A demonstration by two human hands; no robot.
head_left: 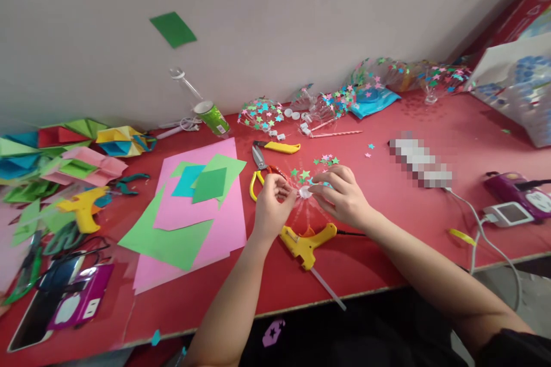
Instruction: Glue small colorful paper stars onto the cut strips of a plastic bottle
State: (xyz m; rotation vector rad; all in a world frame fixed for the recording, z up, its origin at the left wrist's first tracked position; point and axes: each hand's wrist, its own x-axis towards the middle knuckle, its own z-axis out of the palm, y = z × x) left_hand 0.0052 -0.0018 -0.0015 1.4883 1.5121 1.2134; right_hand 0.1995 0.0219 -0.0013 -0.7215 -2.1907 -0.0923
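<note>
Both hands meet over the red table around a white round cap (305,191) with clear plastic strips fanning out from it. My left hand (272,206) is closed, its thumb and fingers pinching the cap's left side. My right hand (343,198) has its fingertips together at the right side of the cap. Small paper stars (305,174) in green, pink and blue lie at the strip ends just beyond the hands. Below them rests a yellow glue gun (307,245) with a clear glue stick in it. Scissors (258,172) with red and yellow handles lie partly behind my left hand.
A yellow cutter (279,147) lies behind the scissors. Pink and green paper sheets (181,241) spread at the left, near folded paper pieces (84,166) and another glue gun (86,208). A green can (212,118) and starred plastic decorations (260,113) line the wall. Power strips sit either side.
</note>
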